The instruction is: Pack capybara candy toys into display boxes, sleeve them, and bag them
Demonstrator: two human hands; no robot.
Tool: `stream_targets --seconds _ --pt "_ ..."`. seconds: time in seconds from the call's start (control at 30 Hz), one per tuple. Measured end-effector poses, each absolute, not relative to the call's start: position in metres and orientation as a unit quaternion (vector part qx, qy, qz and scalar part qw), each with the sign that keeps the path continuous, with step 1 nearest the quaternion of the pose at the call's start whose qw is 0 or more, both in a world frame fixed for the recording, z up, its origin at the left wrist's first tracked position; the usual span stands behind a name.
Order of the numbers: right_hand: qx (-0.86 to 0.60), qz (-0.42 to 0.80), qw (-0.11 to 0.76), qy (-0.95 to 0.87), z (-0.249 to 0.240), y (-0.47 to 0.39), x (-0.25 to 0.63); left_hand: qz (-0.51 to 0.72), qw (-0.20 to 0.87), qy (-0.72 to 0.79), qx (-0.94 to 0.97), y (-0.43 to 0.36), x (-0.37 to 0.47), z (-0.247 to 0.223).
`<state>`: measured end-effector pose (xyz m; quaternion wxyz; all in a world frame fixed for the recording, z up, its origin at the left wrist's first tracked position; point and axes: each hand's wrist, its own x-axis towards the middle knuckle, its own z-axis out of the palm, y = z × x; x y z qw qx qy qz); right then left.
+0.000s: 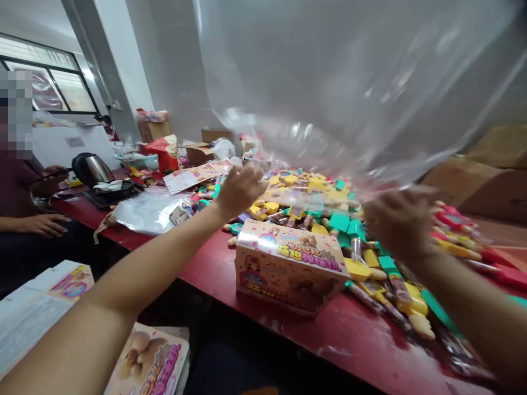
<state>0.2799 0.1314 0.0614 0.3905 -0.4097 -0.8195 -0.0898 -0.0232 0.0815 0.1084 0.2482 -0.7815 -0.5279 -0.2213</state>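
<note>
A large clear plastic bag (pixel 349 82) spreads in the air above the table, blurred by motion. My left hand (pixel 242 189) has its fingers closed at the bag's lower left edge. At the lower right edge, my right hand (pixel 401 222) is closed on the same bag, its fingers partly hidden and smeared. Below and between my hands a closed, printed cardboard box (pixel 288 269) sits near the table's front edge. Behind it and to its right lies a heap of small toys (pixel 354 225) in yellow, green and cream, with clear tubes.
The red table (pixel 214 263) also bears flat clear bags (pixel 152 211), a flattened printed carton (pixel 197 174) and an electric kettle (pixel 94 169). Printed cartons (pixel 150 362) lie below at the left. Another person's hand (pixel 47 224) is at the far left. Brown boxes (pixel 473 186) stand at the right.
</note>
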Motion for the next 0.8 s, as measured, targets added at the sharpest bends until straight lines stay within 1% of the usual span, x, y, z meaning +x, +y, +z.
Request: stream_targets --seconds 0.07,0.13,0.2,0.3,0.4,0.5,0.57,0.67,0.8 --pt "-0.393 -0.100 0.359 -0.841 0.036 0.136 0.273 -0.138 0.225 -0.507 -0.820 0.105 -0.030 0.071" --pt "-0.373 -0.092 0.347 -0.856 0.013 0.142 0.266 -0.123 0.206 -0.503 -0.830 0.121 -0.038 0.048" --pt "-0.359 -0.065 0.356 -0.860 -0.006 0.148 0.263 -0.118 0.191 -0.506 -0.832 0.128 -0.048 0.036" --pt "-0.351 -0.002 0.394 -0.850 -0.024 0.152 0.266 -0.124 0.163 -0.509 -0.836 0.124 -0.059 0.029" --pt "-0.348 0.047 0.436 -0.829 -0.028 0.149 0.273 -0.162 0.136 -0.507 -0.836 0.114 -0.067 0.028" --pt "-0.305 0.065 0.450 -0.837 -0.024 0.139 0.279 -0.211 0.120 -0.484 -0.841 0.103 -0.072 0.027" --pt "-0.260 0.057 0.466 -0.844 -0.020 0.131 0.281 -0.239 0.121 -0.455 -0.849 0.094 -0.075 0.025" --pt "-0.195 0.010 0.491 -0.849 -0.017 0.117 0.285 -0.275 0.139 -0.398 -0.864 0.074 -0.078 0.020" --pt "-0.143 -0.057 0.430 -0.889 -0.017 0.099 0.288 -0.303 0.189 -0.306 -0.882 0.043 -0.081 0.012"
